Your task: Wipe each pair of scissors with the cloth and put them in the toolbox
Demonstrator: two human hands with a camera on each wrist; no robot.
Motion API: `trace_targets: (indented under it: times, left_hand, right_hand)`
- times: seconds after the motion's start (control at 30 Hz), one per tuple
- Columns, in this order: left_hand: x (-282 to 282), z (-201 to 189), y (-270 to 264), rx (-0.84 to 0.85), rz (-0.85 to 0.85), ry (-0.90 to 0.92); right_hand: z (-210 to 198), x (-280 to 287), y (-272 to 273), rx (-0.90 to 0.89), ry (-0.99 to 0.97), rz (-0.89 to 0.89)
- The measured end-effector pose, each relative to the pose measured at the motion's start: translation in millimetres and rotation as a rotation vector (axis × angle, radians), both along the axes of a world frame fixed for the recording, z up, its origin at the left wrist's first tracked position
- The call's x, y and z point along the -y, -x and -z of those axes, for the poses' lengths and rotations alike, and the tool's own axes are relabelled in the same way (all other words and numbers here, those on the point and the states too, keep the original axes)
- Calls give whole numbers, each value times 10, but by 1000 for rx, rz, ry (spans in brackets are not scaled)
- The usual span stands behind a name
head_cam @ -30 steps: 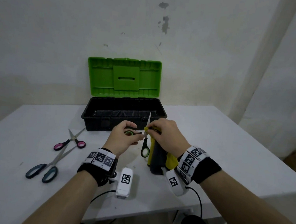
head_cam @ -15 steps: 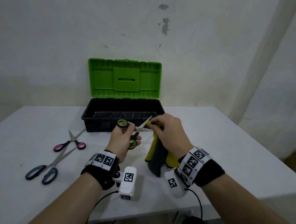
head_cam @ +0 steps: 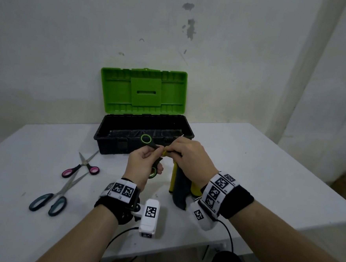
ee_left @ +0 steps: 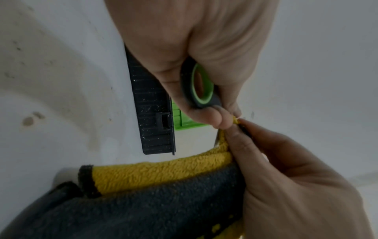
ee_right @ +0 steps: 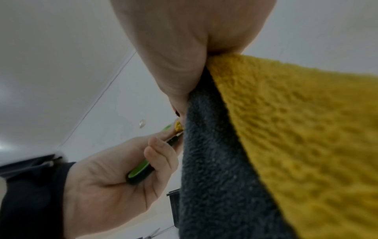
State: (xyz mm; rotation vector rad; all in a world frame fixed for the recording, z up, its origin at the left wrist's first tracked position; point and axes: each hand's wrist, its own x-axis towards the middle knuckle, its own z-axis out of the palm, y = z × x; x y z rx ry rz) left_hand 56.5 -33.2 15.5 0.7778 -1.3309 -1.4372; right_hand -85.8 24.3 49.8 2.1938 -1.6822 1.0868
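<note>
Since a second ago the green-ringed scissors have swung from standing upright to lying across, one loop now raised above the left hand and the other tucked low in its curled fingers. Both hands have also lifted a little toward the toolbox.

Nearest the grip, the left hand curls round the black handles of that pair; the left wrist view shows a green-lined loop wedged between thumb and fingers. Touching it on the right side, the right hand pinches the cloth closed over the blades, so that only a thin sliver of metal shows past the knuckles. The cloth is yellow on one face and dark grey on the other; from the pinch it hangs down to the white table, its lower end resting there just under the right wrist. In the right wrist view the cloth fills most of the frame, and the left hand sits beside it with the scissor handle in its fingers.

Well to the left of the grip lie two more pairs on the table, apart from each other: grey-handled scissors, long and nearer the table's front edge, and pink-handled scissors, smaller and a little farther back, both with blades spread.

Just beyond the hands stands the black toolbox, its green lid raised upright against the wall. Its floor is dark and I cannot tell what lies inside.
</note>
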Motion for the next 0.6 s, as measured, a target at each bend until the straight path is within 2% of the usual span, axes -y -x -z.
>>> trace_targets:
  times: [0.23, 0.37, 0.43, 0.6]
  left_hand:
    - [51, 0, -8, -14, -19, 13]
    - [60, 8, 46, 18, -29, 16]
    - [47, 20, 65, 27, -37, 22]
    - [36, 52, 15, 89, -50, 34]
  right_hand:
    - [-144, 83, 238, 208, 89, 235]
    - [-82, -5, 47, 90, 23, 56]
    - [-17, -2, -3, 55, -34, 43]
    - [-55, 120, 249, 143, -80, 275]
